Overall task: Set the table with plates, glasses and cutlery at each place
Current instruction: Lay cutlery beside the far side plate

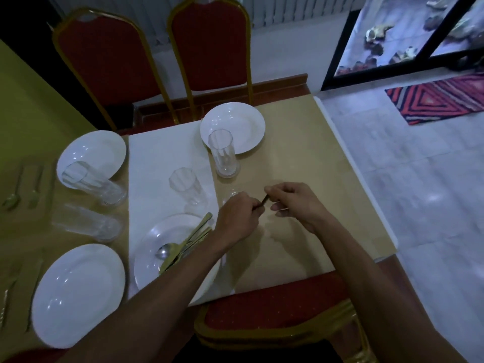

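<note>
The tan-clothed table (301, 142) held a glossy white near plate (141, 265) heaped with slim gold-toned cutlery (188, 242), and a tall faceted clear glass (224, 153). The left hand (237, 216) and right hand (293, 203) both pinched one thin dark piece (264, 199) above bare cloth (kind unclear); it likely wanted laying straight, just beside a plate.

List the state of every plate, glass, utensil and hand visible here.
Far plate, empty.
Far-left plate, empty.
Near-left plate, empty.
Nearest plate, holding loose cutlery.
Far glass, upright, empty.
Far-left glass, upright, empty.
Middle glass, upright, empty.
Near-left glass, upright, empty.
Spoon, laid flat.
Left hand, gripping the utensil.
Right hand, pinching the utensil's other end.
</note>
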A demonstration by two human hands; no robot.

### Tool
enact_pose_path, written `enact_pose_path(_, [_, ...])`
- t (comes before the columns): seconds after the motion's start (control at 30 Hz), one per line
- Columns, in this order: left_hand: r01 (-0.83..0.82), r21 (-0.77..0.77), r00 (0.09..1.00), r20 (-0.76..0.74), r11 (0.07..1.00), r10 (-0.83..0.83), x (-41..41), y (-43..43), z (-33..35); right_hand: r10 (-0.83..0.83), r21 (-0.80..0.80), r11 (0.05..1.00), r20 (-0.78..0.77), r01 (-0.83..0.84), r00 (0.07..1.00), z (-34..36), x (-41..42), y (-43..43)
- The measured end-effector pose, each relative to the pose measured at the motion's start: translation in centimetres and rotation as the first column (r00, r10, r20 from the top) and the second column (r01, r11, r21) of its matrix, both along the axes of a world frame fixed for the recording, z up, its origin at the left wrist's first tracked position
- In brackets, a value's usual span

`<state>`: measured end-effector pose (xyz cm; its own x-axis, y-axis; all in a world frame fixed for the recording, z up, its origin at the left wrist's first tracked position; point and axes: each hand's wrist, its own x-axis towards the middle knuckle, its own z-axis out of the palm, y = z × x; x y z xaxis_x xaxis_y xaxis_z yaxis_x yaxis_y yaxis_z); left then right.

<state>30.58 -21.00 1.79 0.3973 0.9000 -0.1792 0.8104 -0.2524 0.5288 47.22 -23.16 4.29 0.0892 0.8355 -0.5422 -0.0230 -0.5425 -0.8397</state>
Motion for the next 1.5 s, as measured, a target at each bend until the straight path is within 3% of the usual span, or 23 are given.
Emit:
enact_pose_path(0.17, [-0.087, -0.133, 0.991, 0.087, 0.987, 0.099, 4.7, 3.6, 1.0, -0.125, -0.003, 0.992, -0.044, 0.125, 0.991, -1.4, 4.6, 2.3])
enact_pose_path(0.3, [-0.120, -0.176, 0.983, 0.118, 0.977, 0.142, 8.4, 6.5, 1.6, -0.058, -0.024, 0.998, 0.058, 0.059, 0.997, -3.1, 7.6, 3.5])
enact_pose_path(0.53, [-0.176, -0.371, 0.904, 0.305, 0.912, 0.299, 14.1, 10.8, -0.3, 0.025, 0.067, 0.997, 0.096, -0.031, 0.995, -4.1, 12.6, 6.4])
enact_pose_path(0.7, [-0.248, -0.236, 0.942, 0.169, 0.940, 0.291, 16.5, 12.3, -4.1, 0.017, -0.002, 1.000, 0.207, -0.017, 0.978, -5.3, 15.9, 10.0])
enact_pose_path(0.83, [-0.034, -0.084, 0.998, -0.061, 0.996, 0.029, 16.3, 14.7, -8.3, 0.022, -0.002, 1.000, 0.429, -0.023, 0.903, -6.5, 18.8, 14.4])
enact_pose_path(0.97, [0.053, -0.016, 0.972, -0.229, 0.998, -0.055, 16.5, 15.2, -11.6, 0.040, -0.018, 0.999, 0.536, -0.036, 0.843, -7.9, 20.5, 17.6])
enact_pose_path(1.23, [-0.014, 0.212, 0.973, -0.224, 0.977, 0.063, 17.4, 16.4, -14.3, 0.097, -0.078, 0.995, 0.620, -0.062, 0.779, -12.0, 21.2, 22.4])
enact_pose_path(1.5, [-0.036, 0.286, 0.976, -0.196, 0.958, 0.095, 17.3, 17.0, -15.4, -0.078, 0.053, 0.997, 0.698, 0.057, 0.712, -13.3, 21.1, 27.8])
